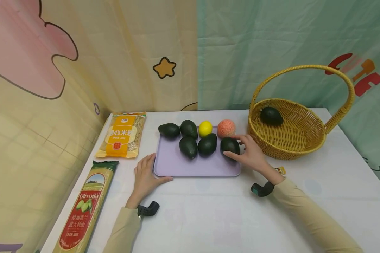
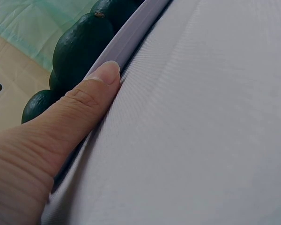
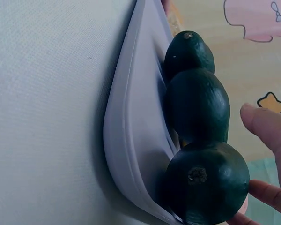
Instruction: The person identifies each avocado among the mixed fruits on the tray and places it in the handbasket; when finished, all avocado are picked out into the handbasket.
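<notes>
Along the left edge and front-left corner of a lilac tray point(image 1: 164, 168) rests my left hand point(image 1: 145, 175), fingers nearly straight; its thumb point(image 2: 96, 86) lies against the outer front rim. My right hand point(image 1: 250, 153) spreads around a dark green avocado point(image 1: 230, 144) at the tray's right end. In the right wrist view, its fingertips touch the far side of that avocado point(image 3: 206, 183), while the thumb point(image 3: 267, 122) stands apart from it. Several other avocados point(image 1: 188, 147), a yellow lemon point(image 1: 205, 129) and a round, pinkish-orange fruit point(image 1: 226, 128) sit in or at the back of the tray.
A wicker basket point(image 1: 285, 149) with a tall arched handle stands at the back right, one avocado point(image 1: 271, 116) inside. At left lie a noodle bag point(image 1: 121, 136) and a spaghetti pack point(image 1: 85, 207). A small yellow packet point(image 1: 280, 170) lies by my right wrist.
</notes>
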A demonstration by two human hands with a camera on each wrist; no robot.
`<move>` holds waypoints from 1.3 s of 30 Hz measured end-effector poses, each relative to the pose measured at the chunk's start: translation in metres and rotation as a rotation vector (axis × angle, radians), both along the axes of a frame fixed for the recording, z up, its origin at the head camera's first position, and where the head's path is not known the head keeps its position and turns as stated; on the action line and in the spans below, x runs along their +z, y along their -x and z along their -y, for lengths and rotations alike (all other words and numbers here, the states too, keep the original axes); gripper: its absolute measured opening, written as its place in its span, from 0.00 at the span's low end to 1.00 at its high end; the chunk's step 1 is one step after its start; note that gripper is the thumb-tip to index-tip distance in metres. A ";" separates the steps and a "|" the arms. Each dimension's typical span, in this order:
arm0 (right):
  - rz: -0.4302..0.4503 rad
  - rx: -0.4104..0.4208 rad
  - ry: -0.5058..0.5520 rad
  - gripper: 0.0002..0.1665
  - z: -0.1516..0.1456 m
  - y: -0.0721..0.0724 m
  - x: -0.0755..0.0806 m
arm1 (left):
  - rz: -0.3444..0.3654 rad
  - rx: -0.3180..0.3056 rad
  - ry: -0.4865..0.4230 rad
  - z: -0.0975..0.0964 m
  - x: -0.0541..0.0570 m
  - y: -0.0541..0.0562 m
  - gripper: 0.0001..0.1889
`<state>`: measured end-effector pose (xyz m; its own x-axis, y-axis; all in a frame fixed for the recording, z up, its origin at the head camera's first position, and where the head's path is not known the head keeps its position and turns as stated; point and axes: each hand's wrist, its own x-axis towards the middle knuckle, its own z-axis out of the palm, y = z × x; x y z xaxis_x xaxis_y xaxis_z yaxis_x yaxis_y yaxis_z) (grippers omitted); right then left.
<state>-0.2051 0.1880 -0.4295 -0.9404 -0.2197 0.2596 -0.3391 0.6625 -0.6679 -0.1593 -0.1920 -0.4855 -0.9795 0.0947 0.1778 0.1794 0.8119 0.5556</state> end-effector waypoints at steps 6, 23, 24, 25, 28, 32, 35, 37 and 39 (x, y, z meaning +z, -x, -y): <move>0.050 -0.007 -0.036 0.41 0.001 0.001 -0.004 | -0.056 -0.005 -0.010 0.000 -0.002 0.000 0.58; -0.006 0.040 -0.041 0.38 0.003 0.004 -0.009 | -0.026 -0.004 -0.010 -0.001 0.000 -0.001 0.57; -0.010 0.042 -0.040 0.38 0.003 0.004 -0.009 | -0.026 -0.004 -0.011 -0.001 0.000 -0.001 0.57; -0.014 0.043 -0.039 0.38 0.004 0.004 -0.009 | -0.025 -0.004 -0.012 -0.001 0.000 -0.001 0.57; -0.028 0.055 -0.032 0.38 0.004 0.004 -0.010 | -0.016 -0.003 -0.009 0.000 0.000 -0.001 0.58; -0.039 0.064 -0.021 0.37 0.004 0.004 -0.012 | -0.002 -0.003 -0.002 0.000 0.000 0.000 0.58; -0.039 0.066 -0.016 0.37 0.004 0.003 -0.013 | 0.003 -0.004 -0.006 0.000 0.001 0.000 0.57; -0.040 0.068 -0.016 0.36 0.004 0.003 -0.014 | 0.004 -0.005 -0.010 0.000 0.001 0.000 0.57; -0.037 0.071 -0.014 0.36 0.004 0.003 -0.015 | 0.005 -0.005 -0.012 0.000 0.001 0.000 0.57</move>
